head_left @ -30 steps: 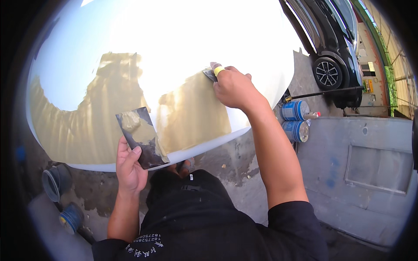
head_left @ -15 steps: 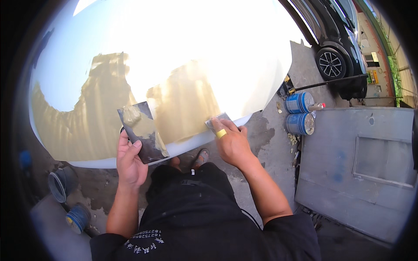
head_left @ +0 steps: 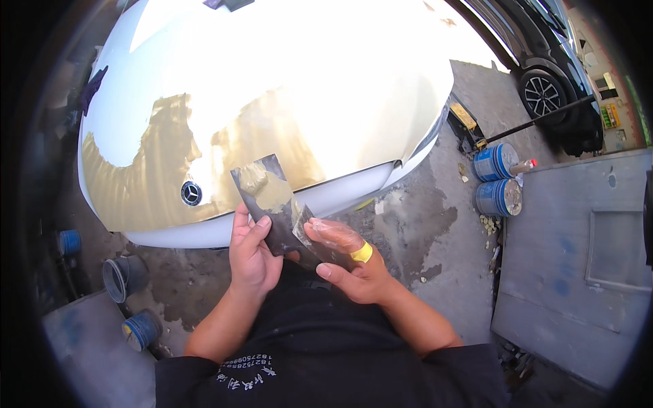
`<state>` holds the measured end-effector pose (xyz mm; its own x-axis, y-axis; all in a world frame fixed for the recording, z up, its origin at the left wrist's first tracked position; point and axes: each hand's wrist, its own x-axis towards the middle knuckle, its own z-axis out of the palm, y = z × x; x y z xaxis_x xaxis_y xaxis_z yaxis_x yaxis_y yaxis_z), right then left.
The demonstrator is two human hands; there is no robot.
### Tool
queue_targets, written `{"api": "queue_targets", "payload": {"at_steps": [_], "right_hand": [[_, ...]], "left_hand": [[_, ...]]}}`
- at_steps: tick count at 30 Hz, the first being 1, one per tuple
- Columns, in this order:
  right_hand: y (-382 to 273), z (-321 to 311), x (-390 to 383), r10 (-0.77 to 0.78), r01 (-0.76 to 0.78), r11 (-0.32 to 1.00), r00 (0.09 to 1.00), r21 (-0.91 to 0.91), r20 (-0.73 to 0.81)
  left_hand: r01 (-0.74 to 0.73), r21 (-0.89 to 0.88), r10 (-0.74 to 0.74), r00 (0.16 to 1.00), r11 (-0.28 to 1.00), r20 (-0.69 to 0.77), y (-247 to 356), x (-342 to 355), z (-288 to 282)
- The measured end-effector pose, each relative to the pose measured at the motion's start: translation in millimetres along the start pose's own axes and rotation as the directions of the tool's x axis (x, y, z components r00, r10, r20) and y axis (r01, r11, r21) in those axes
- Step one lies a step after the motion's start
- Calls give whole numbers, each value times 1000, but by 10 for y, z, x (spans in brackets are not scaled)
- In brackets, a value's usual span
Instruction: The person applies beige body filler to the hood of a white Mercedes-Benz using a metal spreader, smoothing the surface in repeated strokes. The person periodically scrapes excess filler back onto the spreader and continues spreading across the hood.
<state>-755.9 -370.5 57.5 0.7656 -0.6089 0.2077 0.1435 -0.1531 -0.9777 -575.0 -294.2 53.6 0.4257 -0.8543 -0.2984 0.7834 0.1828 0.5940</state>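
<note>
My left hand [head_left: 253, 257] grips a dark, flat putty board [head_left: 273, 234] by its lower left side. A lump of beige putty [head_left: 262, 185] sits on the board's upper part. In my right hand [head_left: 364, 268], which has yellow tape round a finger, is a dark putty spreader [head_left: 320, 250] smeared with beige. Its blade meets the board's right edge, and the fingers lie along it. Just beyond both hands is a white car hood [head_left: 354, 102], with broad beige putty streaks [head_left: 163, 146] over its front part.
A round badge [head_left: 191, 193] sits near the hood's front edge, above the white bumper [head_left: 183, 236]. Blue pails [head_left: 495, 162] stand at right by a grey panel [head_left: 544, 238]. A grey bucket [head_left: 126, 279] and blue pail [head_left: 141, 330] are at left. A dark car [head_left: 558, 75] is far right.
My right hand has left the hood's front edge and come left and nearer, bringing the spreader against the board. The board has shifted right in view. The badge now shows.
</note>
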Motion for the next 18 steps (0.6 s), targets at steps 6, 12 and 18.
{"api": "queue_targets", "payload": {"at_steps": [6,12,18], "right_hand": [[354,-538,-456,116,-115,993,993,-39,30],[198,-1054,-504,362,-69,594,913,802,-189],[245,-1020,-648,398,-137,738,879,661,-261]], "left_hand": [[-99,38,99,995,994,20,-143,-76,155],[-151,84,152,988,985,-2,-245,-232,265],[-341,168,349,937,925,-23,-376,-333,542]]}}
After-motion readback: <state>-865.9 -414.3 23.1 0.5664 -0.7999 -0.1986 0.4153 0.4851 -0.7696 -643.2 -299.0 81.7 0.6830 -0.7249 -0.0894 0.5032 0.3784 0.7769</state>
